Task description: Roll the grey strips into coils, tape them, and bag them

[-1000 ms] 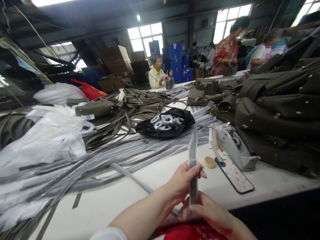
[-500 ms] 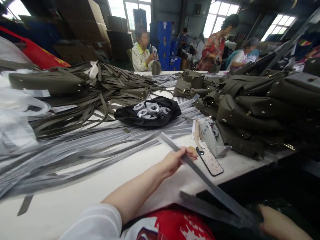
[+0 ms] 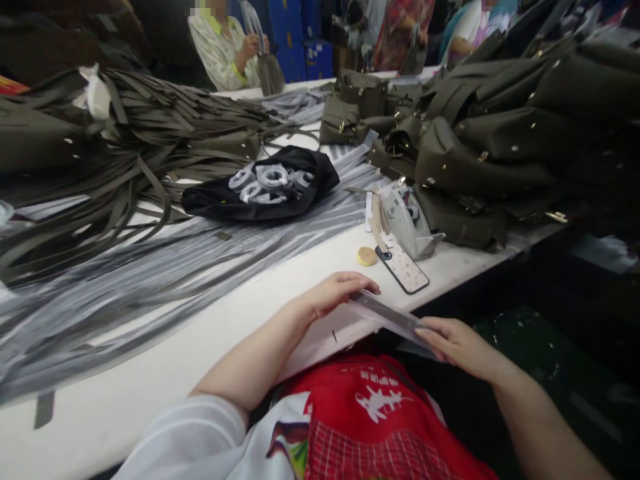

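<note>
Both hands pinch the grey strap (image 3: pixel 387 315) at the tabletop (image 3: pixel 240 320) edge, lower centre of the frame, left hand (image 3: pixel 336 295) and right hand (image 3: pixel 453 339) now close together where 0.5 s ago they held it stretched far apart, leaving 1 short span between them.

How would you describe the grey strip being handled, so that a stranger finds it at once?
Find the near edge of the white table, below the phone in its dotted case. There a grey strip spans from the left hand to the right hand. Unlike the grey strips heaped on the table, it alone is held.
</note>
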A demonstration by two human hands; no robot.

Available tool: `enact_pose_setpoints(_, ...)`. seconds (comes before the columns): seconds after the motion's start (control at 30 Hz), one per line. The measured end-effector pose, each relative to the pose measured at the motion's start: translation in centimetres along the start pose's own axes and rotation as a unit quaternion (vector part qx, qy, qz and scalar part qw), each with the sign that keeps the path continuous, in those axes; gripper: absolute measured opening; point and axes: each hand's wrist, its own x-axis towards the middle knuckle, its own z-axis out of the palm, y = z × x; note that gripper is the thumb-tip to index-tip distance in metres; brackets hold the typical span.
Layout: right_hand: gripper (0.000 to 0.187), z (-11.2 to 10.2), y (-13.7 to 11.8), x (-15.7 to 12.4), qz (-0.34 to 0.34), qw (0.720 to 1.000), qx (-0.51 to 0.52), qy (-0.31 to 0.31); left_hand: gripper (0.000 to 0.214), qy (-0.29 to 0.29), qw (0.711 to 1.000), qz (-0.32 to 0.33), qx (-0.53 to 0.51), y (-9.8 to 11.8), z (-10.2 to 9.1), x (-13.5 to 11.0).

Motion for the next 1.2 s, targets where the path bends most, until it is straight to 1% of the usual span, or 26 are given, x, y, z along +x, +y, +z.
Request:
enact_pose_setpoints(0.07,0.043,-1.4,-0.1,-0.5,-0.016,0.998,-0.053,-0.033,0.055,-0.063,0.994,-0.084,-0.001,0.4,-1.6,-0.1)
enact_pose_setpoints(0.13,0.040,-2.0,-0.3,-0.5,-0.017,0.995,-0.080,-0.051,0.064,-0.085,0.987,-0.138,-0.011,0.0,-1.8,0.2)
enact_pose_setpoints(0.17,0.039,-2.0,-0.4,-0.4,-0.012,0.995,-0.086,-0.054,0.067,-0.077,0.986,-0.148,-0.011,-0.4,-1.4,0.3)
enact_pose_setpoints(0.27,0.038,-1.2,-0.5,0.0,-0.004,0.994,-0.097,-0.051,0.067,-0.036,0.990,-0.131,0.034,-1.9,0.5,0.7)
enact_pose_setpoints(0.3,0.038,-1.0,-0.6,0.0,-0.003,0.994,-0.097,-0.049,0.065,-0.038,0.989,-0.129,0.061,-2.3,1.1,0.8)
enact_pose_setpoints(0.33,0.039,-0.9,-0.6,0.0,-0.003,0.994,-0.096,-0.047,0.062,-0.054,0.986,-0.132,0.091,-2.5,1.5,0.8)
enact_pose_setpoints(0.4,0.040,-1.1,-0.7,-0.1,0.000,0.994,-0.097,-0.048,0.057,-0.121,0.969,-0.157,0.146,-2.8,1.7,0.7)
enact_pose_setpoints(0.47,0.037,-2.1,-0.9,-0.4,-0.006,0.993,-0.099,-0.055,0.052,-0.204,0.944,-0.195,0.174,-2.7,1.5,0.4)
enact_pose_setpoints(0.53,0.035,-3.3,-0.9,-0.6,-0.024,0.993,-0.102,-0.063,0.052,-0.274,0.920,-0.235,0.150,-2.2,1.3,0.1)
enact_pose_setpoints(0.6,0.042,-4.0,-0.7,-0.5,-0.044,0.993,-0.108,-0.034,0.051,-0.311,0.915,-0.244,0.083,-1.0,1.7,-0.1)
enact_pose_setpoints(0.63,0.043,-3.9,-0.5,-0.3,-0.050,0.993,-0.108,-0.004,0.049,-0.313,0.922,-0.225,0.045,-0.1,2.2,-0.2)
enact_pose_setpoints(0.67,0.041,-3.4,-0.4,0.0,-0.053,0.993,-0.099,0.034,0.047,-0.306,0.933,-0.191,0.007,0.9,2.8,-0.3)
enact_pose_setpoints(0.7,0.038,-2.5,-0.3,0.5,-0.056,0.993,-0.081,0.067,0.044,-0.290,0.946,-0.143,-0.028,2.0,3.4,-0.3)
enact_pose_setpoints(0.73,0.037,-1.3,-0.4,1.0,-0.059,0.993,-0.052,0.087,0.042,-0.266,0.958,-0.085,-0.060,3.1,4.1,-0.1)
enact_pose_setpoints(0.77,0.040,0.2,-0.5,1.5,-0.063,0.993,-0.015,0.094,0.041,-0.237,0.968,-0.021,-0.085,4.1,4.6,0.2)
enact_pose_setpoints(0.83,0.043,3.3,-1.3,2.1,-0.075,0.996,0.047,0.032,0.043,-0.157,0.976,0.121,-0.089,5.6,5.1,1.1)
enact_pose_setpoints(0.87,0.045,4.6,-1.7,2.0,-0.075,0.994,0.073,-0.011,0.043,-0.106,0.975,0.186,-0.051,6.0,5.0,1.6)
enact_pose_setpoints(0.9,0.047,5.5,-2.2,1.7,-0.073,0.991,0.105,-0.050,0.040,-0.056,0.969,0.238,0.017,6.2,4.8,2.0)
enact_pose_setpoints(0.93,0.048,6.0,-2.7,1.2,-0.066,0.987,0.136,-0.063,0.036,-0.014,0.956,0.272,0.108,6.1,4.4,2.4)
enact_pose_setpoints(0.97,0.049,6.0,-3.2,0.4,-0.067,0.983,0.161,-0.057,0.032,0.016,0.935,0.286,0.211,5.6,4.1,2.5)
enact_pose_setpoints(1.0,0.050,5.5,-3.6,-0.3,-0.070,0.979,0.188,-0.033,0.030,0.026,0.908,0.283,0.307,4.9,3.9,2.4)
enact_pose_setpoints(1.03,0.050,4.6,-3.8,-1.0,-0.076,0.974,0.215,0.005,0.028,0.016,0.884,0.275,0.378,3.9,3.8,2.1)
enact_pose_setpoints(1.07,0.052,3.4,-4.0,-1.6,-0.084,0.966,0.238,0.047,0.028,-0.004,0.868,0.267,0.419,2.9,4.0,1.6)
enact_pose_setpoints(1.13,0.055,0.7,-3.8,-2.2,-0.091,0.952,0.264,0.123,0.034,-0.039,0.850,0.277,0.447,0.8,4.9,0.6)
enact_pose_setpoints(1.17,0.057,-0.6,-3.6,-2.2,-0.083,0.952,0.254,0.151,0.039,-0.053,0.849,0.277,0.447,0.0,5.4,0.2)
enact_pose_setpoints(1.2,0.057,-1.8,-3.3,-2.1,-0.070,0.956,0.224,0.174,0.046,-0.059,0.856,0.266,0.439,-0.5,6.0,-0.2)
